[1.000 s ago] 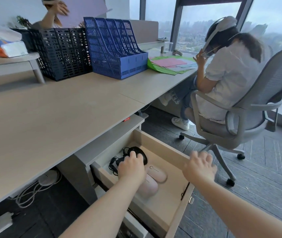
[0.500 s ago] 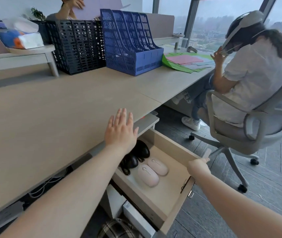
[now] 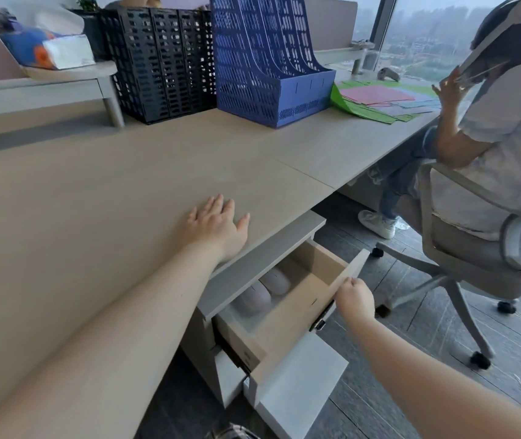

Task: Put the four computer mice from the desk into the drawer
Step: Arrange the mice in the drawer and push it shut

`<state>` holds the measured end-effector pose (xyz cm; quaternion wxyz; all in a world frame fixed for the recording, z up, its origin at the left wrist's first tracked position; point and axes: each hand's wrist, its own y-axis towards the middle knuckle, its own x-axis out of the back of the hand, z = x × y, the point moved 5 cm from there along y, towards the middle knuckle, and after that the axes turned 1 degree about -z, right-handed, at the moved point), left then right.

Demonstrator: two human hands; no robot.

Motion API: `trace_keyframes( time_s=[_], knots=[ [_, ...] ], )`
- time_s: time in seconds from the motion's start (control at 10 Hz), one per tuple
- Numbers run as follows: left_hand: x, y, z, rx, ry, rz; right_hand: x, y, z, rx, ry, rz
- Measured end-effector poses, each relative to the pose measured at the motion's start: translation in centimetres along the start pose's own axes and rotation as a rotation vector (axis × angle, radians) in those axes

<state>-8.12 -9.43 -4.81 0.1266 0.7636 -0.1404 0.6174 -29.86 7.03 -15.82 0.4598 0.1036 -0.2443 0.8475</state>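
The wooden drawer point(image 3: 313, 264) under the desk stands partly open. Two pale pink mice point(image 3: 263, 291) lie side by side inside it; the cabinet top hides the back of the drawer and the black mice. My right hand point(image 3: 354, 300) is closed on the drawer's front edge. My left hand point(image 3: 216, 226) lies flat, fingers spread, on the beige desk point(image 3: 100, 198) near its front edge, holding nothing.
A black file rack point(image 3: 161, 58) and a blue file rack point(image 3: 265, 58) stand at the back of the desk, with coloured paper sheets point(image 3: 382, 101) to their right. A seated person in a grey wheeled chair point(image 3: 461, 248) is close on the right.
The drawer has slid further in, hiding the black mice. My left hand has come out of the drawer and settled flat on the desk. My right hand stays on the drawer front.
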Motion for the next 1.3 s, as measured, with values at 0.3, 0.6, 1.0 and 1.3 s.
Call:
trace_keyframes(
  time_s=[0.3, 0.6, 1.0, 1.3],
  knots=[
    [-0.1, 0.3, 0.0, -0.004, 0.024, 0.011, -4.7, -1.0, 1.2, 0.061, -0.118, 0.165],
    [-0.2, 0.2, 0.0, -0.005, 0.013, 0.013, -8.6, 0.2, 2.3, 0.084, -0.337, 0.258],
    [-0.1, 0.3, -0.1, 0.001, 0.01, 0.008, -11.6, -0.5, 4.7, 0.117, -0.719, 0.359],
    [0.1, 0.0, -0.3, -0.003, -0.001, 0.009, -8.7, 1.2, 5.4, 0.209, -0.703, 0.393]
  ],
)
